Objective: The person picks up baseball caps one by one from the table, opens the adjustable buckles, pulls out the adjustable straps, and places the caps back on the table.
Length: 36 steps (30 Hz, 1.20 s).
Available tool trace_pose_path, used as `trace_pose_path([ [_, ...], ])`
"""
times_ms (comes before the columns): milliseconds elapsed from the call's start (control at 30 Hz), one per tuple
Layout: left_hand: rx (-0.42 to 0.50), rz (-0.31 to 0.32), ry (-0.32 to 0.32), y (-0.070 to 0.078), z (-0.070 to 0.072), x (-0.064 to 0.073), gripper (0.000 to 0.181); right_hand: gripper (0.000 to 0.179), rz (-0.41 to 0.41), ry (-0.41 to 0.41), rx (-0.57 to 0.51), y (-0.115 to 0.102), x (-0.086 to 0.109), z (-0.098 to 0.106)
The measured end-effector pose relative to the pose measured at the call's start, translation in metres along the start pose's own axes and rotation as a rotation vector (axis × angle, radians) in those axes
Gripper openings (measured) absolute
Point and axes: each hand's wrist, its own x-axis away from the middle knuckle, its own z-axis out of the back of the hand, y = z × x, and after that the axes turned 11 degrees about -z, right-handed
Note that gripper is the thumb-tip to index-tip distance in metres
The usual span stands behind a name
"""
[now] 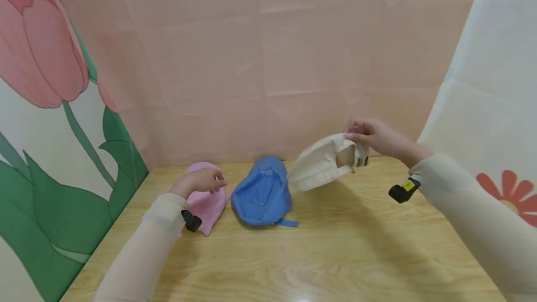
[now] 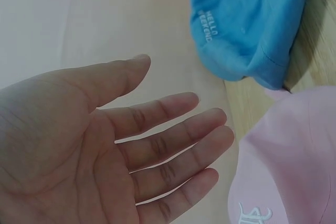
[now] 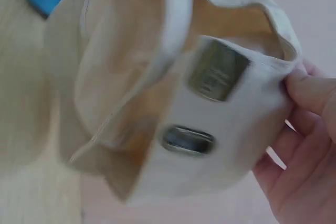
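Observation:
My right hand [image 1: 373, 138] pinches a cream baseball cap [image 1: 316, 164] by its back edge and holds it above the table, tilted. Up close in the right wrist view, the cap's back opening, strap and metal buckle [image 3: 188, 140] show beside the fingers. A blue cap [image 1: 262, 195] lies on the table in the middle, with small white lettering and its strap trailing right. To its left lies a pink cap [image 1: 207, 211], partly hidden by my left hand [image 1: 201, 181]. In the left wrist view that hand's fingers are spread and relaxed, holding nothing, apart from both caps.
The caps are on a wood-grain table [image 1: 293, 264]. A pinkish cloth backdrop [image 1: 260, 59] rises at its far edge. A tulip-printed cloth [image 1: 46, 190] hangs at the left, and a white cloth with a red flower [image 1: 509, 192] at the right.

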Motion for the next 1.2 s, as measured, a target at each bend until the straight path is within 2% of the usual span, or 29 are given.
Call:
trace_pose_path([
  [367,0.02,0.01,-0.014,0.0,-0.003,0.003,0.03,0.005,0.0,-0.328,0.061,0.051,0.007,-0.035],
  [567,0.024,0.03,-0.032,0.001,-0.005,0.005,0.031,0.009,-0.082,-0.513,0.052,0.068,0.013,-0.047],
  [600,0.015,0.013,-0.036,-0.003,-0.007,0.003,0.034,0.01,-0.101,-0.54,0.044,0.07,0.014,-0.049],
  [700,0.006,-0.002,-0.047,-0.004,-0.008,0.002,0.033,0.011,-0.128,-0.604,0.026,0.076,0.016,-0.057],
  [800,0.002,-0.007,-0.044,-0.006,-0.009,0.0,0.031,0.011,-0.127,-0.64,0.025,0.08,0.016,-0.065],
  [867,0.007,0.015,-0.038,-0.003,-0.009,0.001,0.028,0.01,-0.122,-0.652,0.036,0.081,0.017,-0.069],
  [1000,-0.003,0.026,-0.031,-0.003,-0.009,0.0,0.029,0.007,-0.13,-0.647,0.101,0.079,0.017,-0.078],
  [1200,0.008,0.027,-0.029,-0.005,-0.009,0.001,0.029,0.009,-0.143,-0.601,0.293,0.072,0.022,-0.096],
])
